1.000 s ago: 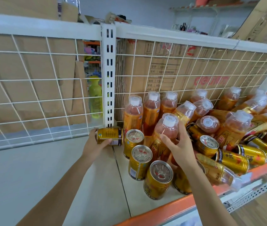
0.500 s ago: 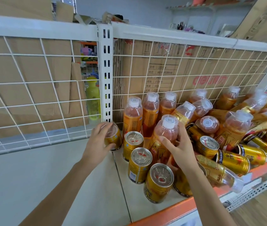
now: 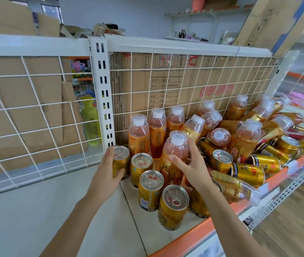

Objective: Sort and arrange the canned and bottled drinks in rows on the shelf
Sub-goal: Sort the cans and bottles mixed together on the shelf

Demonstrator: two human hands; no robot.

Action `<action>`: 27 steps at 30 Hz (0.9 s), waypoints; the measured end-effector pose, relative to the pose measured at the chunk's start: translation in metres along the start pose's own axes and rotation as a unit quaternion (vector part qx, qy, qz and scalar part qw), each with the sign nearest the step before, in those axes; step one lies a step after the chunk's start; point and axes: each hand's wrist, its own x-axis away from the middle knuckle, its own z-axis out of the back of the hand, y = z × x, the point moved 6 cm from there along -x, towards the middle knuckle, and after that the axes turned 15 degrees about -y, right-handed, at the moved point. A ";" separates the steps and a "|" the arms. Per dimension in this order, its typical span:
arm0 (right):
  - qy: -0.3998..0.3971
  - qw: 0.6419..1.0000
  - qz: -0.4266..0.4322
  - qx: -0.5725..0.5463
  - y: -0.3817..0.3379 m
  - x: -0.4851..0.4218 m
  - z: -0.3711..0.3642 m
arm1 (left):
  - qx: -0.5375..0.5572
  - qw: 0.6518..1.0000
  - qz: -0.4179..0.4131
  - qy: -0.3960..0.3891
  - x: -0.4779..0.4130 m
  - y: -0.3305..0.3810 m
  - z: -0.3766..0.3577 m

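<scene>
Left hand [image 3: 108, 175] has its fingers wrapped round a gold can [image 3: 122, 158], upright at the far left of the shelf [image 3: 147, 229], right by the white post [image 3: 102, 93]. Right hand [image 3: 192, 167] looks like it's gripping an upright bottle [image 3: 177, 147] just right of the standing cans [image 3: 151, 190].

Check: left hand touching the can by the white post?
Touching. Head view: the left hand curls fingers and thumb round the upright can, no gap.
</scene>
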 end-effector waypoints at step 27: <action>-0.067 0.991 0.084 0.081 0.037 -0.057 0.131 | -0.070 0.980 -0.124 0.137 -0.016 0.186 -0.037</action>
